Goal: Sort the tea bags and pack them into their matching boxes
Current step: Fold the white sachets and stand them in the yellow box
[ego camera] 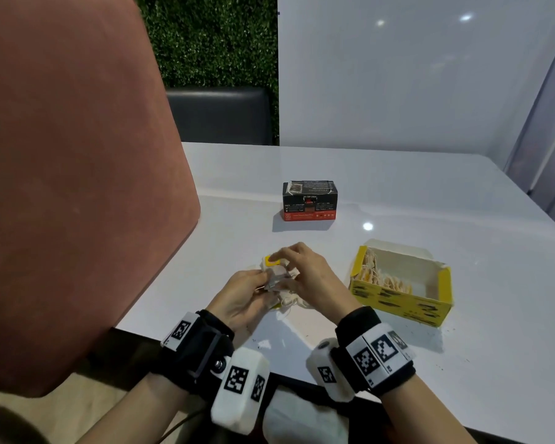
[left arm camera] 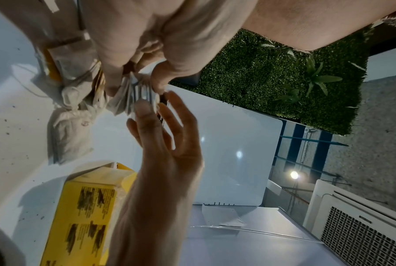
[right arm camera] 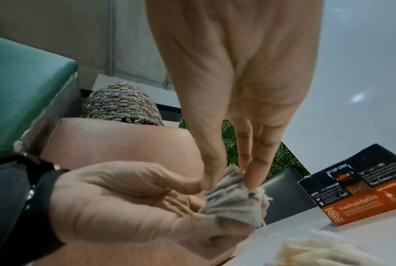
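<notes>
A small bunch of grey tea bags (ego camera: 277, 278) is gripped in my left hand (ego camera: 265, 283) just above the white table (ego camera: 430, 200). My right hand (ego camera: 281, 264) pinches the top of one tea bag (right arm camera: 232, 181) in that bunch between thumb and fingers. Under the hands lies a loose pile of tea bags (left arm camera: 69, 111), some with yellow tags (ego camera: 274, 260). To the right stands the open yellow box (ego camera: 401, 293), with tea bags stacked at its left end. Farther back stands the black-and-orange box (ego camera: 310, 200), lid down.
A pink padded chair back (ego camera: 77, 187) fills the left side, close to the left arm. A dark seat (ego camera: 220, 113) stands behind the table's far edge, and a white wall panel (ego camera: 414, 75) rises behind. Tea dust specks the table near the front edge.
</notes>
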Tool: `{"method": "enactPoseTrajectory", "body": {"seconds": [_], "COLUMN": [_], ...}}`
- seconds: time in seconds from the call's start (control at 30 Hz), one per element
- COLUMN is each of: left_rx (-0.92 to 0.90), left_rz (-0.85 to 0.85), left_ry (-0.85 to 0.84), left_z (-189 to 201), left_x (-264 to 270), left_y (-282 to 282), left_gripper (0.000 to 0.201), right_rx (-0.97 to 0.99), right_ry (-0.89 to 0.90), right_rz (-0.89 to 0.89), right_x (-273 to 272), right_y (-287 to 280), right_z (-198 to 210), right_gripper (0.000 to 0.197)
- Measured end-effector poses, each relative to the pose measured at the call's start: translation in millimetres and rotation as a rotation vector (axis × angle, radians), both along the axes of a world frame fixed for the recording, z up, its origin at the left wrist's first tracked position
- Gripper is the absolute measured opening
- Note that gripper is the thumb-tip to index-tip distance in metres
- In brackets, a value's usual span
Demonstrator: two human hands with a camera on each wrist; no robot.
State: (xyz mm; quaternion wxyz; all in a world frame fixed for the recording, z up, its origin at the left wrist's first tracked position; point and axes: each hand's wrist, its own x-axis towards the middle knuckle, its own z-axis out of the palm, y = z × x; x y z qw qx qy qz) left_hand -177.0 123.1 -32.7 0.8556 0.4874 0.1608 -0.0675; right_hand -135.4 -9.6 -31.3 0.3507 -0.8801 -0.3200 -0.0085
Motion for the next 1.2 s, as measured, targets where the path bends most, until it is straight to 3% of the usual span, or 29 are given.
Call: {"method": "enactPoseTrajectory", "body": {"seconds": [0.13, 0.33, 0.5, 0.63, 0.9, 1.2], "left_rx": [-0.02, 0.018, -0.037, 0.055, 0.235, 0.178], "left_rz": [-0.006, -0.025, -0.068, -0.119, -0.136, -0.073], "left_ry": [-0.031, -0.035, -0.058, -0.1, -0.157, -0.136], "left_z": [-0.5, 3.9, 6.0, 2.8, 4.2, 6.9], "left_x": [1.0, -0.9, -3.1, -4.3, -5.2, -6.4], "left_y": [-1.8, -0.4, -0.9, -1.4, -5.8, -8.2], "left_gripper": [0.029, 0.034, 0.039, 0.03, 0.032, 0.028], "right_rx": [0.014, 0.089, 0.214, 0.264, 0.238, 0.238], "right_ry": [-0.055, -0.087, -0.06, -0.062, -0.116, -0.109], "right_rz": [-0.061, -0.098, -0.158, -0.175, -0.162, -0.158], "right_x": [1.3, -0.7, 0.2, -0.7, -5.7, -6.6], "right_y": [2.9, 6.3, 5.7, 5.5, 9.0, 1.2], "right_z": [1.0, 2.3, 2.6, 6.5, 9.8, 14.9], "right_gripper": [0.017, 0.009, 0.008, 0.007, 0.007, 0.003]}}
